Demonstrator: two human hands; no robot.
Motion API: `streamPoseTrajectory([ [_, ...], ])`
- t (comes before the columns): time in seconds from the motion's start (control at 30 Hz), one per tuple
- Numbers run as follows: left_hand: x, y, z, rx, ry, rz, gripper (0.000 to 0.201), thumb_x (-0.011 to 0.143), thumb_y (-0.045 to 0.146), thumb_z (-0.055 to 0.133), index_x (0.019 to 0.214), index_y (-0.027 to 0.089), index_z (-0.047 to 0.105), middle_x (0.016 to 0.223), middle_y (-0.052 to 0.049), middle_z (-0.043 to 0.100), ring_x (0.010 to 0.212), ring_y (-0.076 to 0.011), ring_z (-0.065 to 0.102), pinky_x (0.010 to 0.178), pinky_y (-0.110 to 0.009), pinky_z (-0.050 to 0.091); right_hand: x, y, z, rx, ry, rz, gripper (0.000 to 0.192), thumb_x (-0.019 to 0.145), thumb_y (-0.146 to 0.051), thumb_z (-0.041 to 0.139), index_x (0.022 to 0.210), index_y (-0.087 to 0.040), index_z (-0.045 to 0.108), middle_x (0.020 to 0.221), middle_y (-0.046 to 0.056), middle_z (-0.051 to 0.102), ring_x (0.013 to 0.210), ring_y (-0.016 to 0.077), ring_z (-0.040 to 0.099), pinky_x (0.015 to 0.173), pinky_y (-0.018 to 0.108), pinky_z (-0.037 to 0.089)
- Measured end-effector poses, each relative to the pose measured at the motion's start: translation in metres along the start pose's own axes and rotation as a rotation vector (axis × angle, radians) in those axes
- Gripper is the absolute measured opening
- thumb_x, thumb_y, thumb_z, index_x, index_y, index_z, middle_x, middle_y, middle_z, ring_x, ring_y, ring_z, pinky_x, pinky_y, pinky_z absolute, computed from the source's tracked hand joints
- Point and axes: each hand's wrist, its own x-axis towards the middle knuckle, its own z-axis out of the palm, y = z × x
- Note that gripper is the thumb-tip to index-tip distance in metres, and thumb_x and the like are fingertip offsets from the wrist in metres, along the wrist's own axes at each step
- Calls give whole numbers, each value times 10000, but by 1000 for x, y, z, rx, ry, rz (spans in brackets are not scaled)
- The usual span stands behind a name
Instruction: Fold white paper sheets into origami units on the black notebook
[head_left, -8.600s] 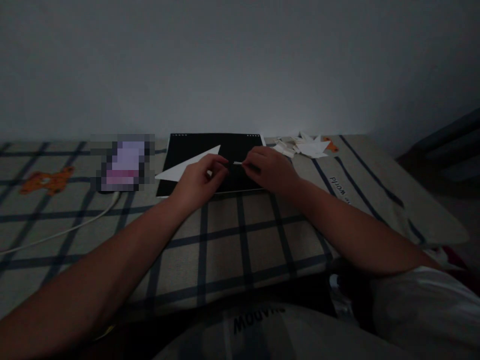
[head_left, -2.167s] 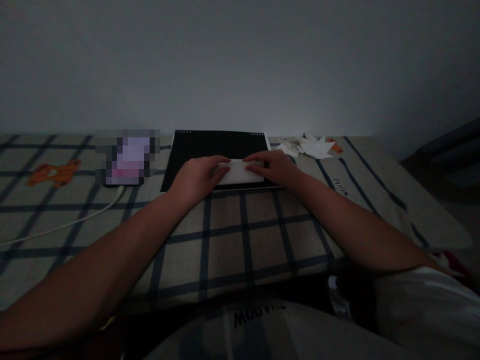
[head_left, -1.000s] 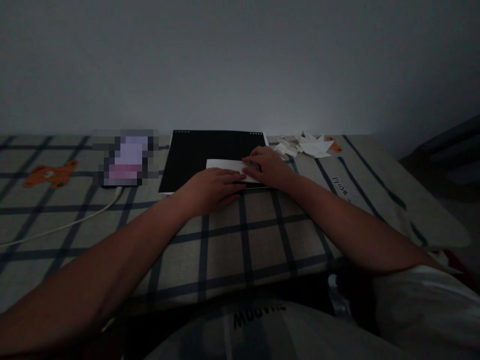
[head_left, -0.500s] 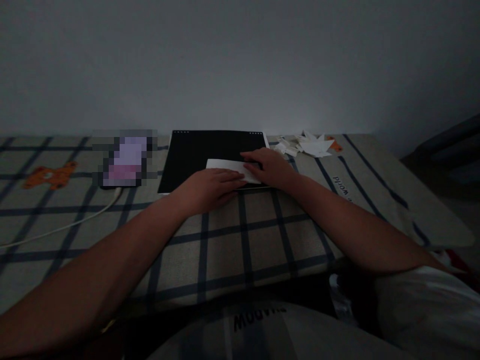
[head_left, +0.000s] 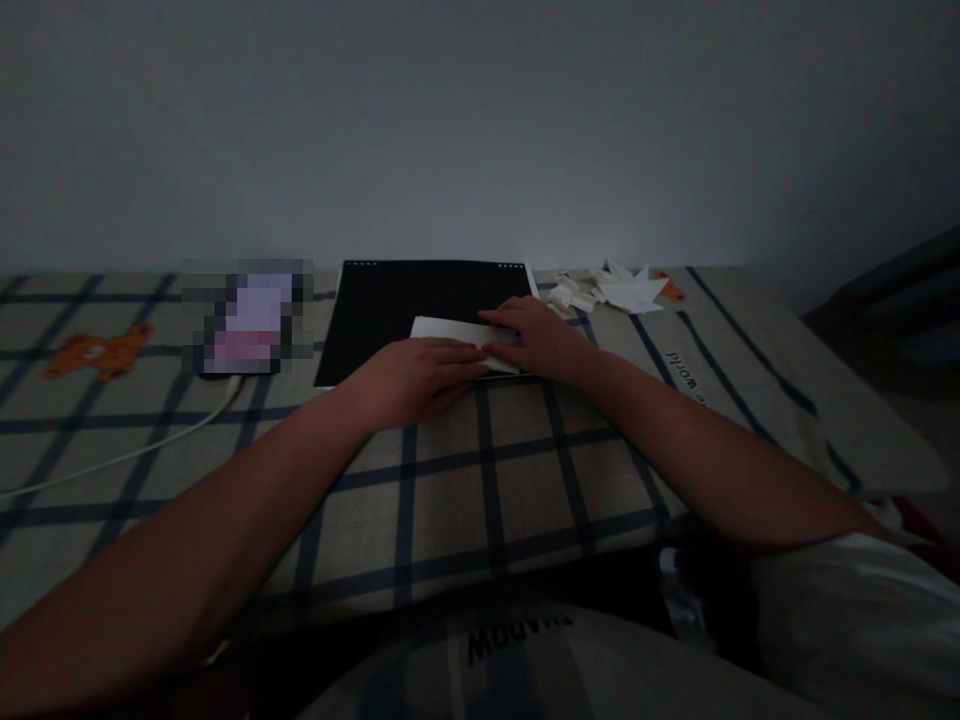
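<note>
While fingers [head_left: 454, 354] lie outstretched, left hand [head_left: 412, 382] touches paper [head_left: 444, 328].

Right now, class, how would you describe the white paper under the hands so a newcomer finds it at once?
On the checked tablecloth, find the black sheet before the wall. On its near half, the left hand and right hand partly cover the white paper. Unlike the jumbled, pointed paper pieces further right, it has a long straight far edge.
</note>
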Motion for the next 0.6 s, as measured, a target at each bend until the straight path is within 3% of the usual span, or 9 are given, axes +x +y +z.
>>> streamPoseTrajectory([
  [0.3, 0, -1, -1, -32, 14, 17, 362, 1121, 298, 575, 1386, 229, 813, 1409, -77, 808, 1368, -258, 753, 1178, -412, 613, 3, 2, 4, 85, 4, 59, 536, 960, -316, 729, 1469, -148, 766, 1284, 170, 736, 1179, 332, 661, 1074, 512, 524],
  [0.6, 4, -3, -4, -41, 8, 50, 328, 1075, 238, 614, 1308, 266, 843, 1422, -80, 805, 1377, -268, 745, 1261, -500, 538, 3, -7, -11, 319, 40, 225, 198, 937, -246, 732, 1074, -169, 853, 983, 78, 791, 866, 211, 678, 841, 364, 544],
])
